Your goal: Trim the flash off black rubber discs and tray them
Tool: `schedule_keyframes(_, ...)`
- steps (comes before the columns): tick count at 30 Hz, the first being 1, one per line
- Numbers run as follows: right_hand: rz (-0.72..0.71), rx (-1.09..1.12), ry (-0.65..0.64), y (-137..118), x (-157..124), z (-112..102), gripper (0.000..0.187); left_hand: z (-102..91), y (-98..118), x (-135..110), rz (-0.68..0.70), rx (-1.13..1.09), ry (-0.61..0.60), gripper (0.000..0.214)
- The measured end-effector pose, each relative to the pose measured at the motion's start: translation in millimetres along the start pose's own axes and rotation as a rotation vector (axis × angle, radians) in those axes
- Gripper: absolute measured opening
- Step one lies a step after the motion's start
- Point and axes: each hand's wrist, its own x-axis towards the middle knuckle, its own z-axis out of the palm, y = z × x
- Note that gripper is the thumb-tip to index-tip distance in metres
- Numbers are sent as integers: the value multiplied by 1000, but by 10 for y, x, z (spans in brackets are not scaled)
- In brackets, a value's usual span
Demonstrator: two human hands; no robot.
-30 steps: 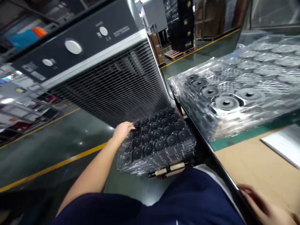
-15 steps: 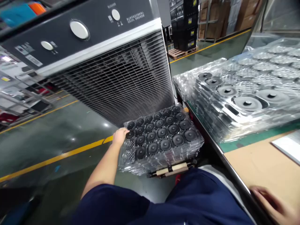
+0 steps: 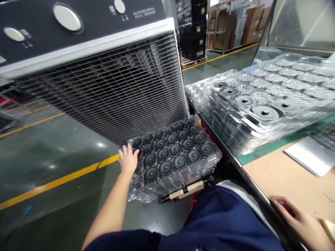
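Fingers spread, my left hand (image 3: 128, 158) is at the left edge of a stack of clear plastic trays (image 3: 180, 176); whether it touches the tray is hard to tell. Rows of round black parts (image 3: 180, 161) with small central hubs sit in the top tray's pockets. At the lower right, my right hand (image 3: 298, 218) rests at the front edge of the workbench (image 3: 264, 170), loosely bent, with a gap between thumb and fingers and nothing visible in it. A cart handle with pale grips (image 3: 185, 190) lies in front of the tray stack.
A big dark machine with a slatted grille (image 3: 117, 83) and white knobs stands behind the trays. More clear trays (image 3: 251, 136), some holding grey round parts (image 3: 265, 112), are piled on the bench beside a flat silvery piece (image 3: 311, 155). Black crates (image 3: 195, 35) stand on a pallet behind.
My left hand has let go of the black part at the tray's left end and opened, its fingers now spread. The view has shifted; my right hand stays at the bench edge.
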Motion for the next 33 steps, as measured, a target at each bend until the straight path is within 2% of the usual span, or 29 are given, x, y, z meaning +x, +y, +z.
schedule_keyframes(3,-10,-7,-127,-137,-6,-12,42,-156,533,-134,205,-171,146,65)
schedule_keyframes(5,-10,-7,-104,-262,4,-11,37,-163,994,-300,466,-345,134,51)
schedule_keyframes(7,1,-5,-67,-378,33,-4,32,-87,1521,-535,842,-527,-13,30)
schedule_keyframes(8,6,-8,-49,-428,49,-4,30,-33,1802,-675,1060,-604,-124,24)
schedule_keyframes(10,0,-24,-20,-510,68,-33,25,65,2379,-968,1409,-709,-295,20)
schedule_keyframes(11,-13,-34,-14,-543,63,-70,22,99,2662,-1107,1527,-728,-355,20)
schedule_keyframes(14,-90,-81,-35,-593,-24,-326,15,126,3428,-1411,1754,-679,-479,43)
schedule_keyframes(16,-120,-150,-28,-571,-134,-634,12,104,3845,-1516,1881,-608,-545,54)
schedule_keyframes(18,-88,-259,30,-500,-272,-1046,14,72,4182,-1584,2009,-543,-603,50)
schedule_keyframes(22,151,-530,273,-269,-586,-2067,29,23,4602,-1736,2202,-453,-678,36)
schedule_keyframes(26,482,-799,620,8,-874,-3095,47,120,4750,-1878,2272,-414,-673,44)
schedule_keyframes(28,634,-887,741,173,-1011,-3528,47,267,4768,-1925,2238,-393,-631,45)
schedule_keyframes(30,766,-937,818,363,-1158,-3867,46,467,4754,-1970,2127,-346,-544,41)
schedule_keyframes(33,1012,-989,887,678,-1394,-4164,50,786,4679,-2060,1915,-309,-375,40)
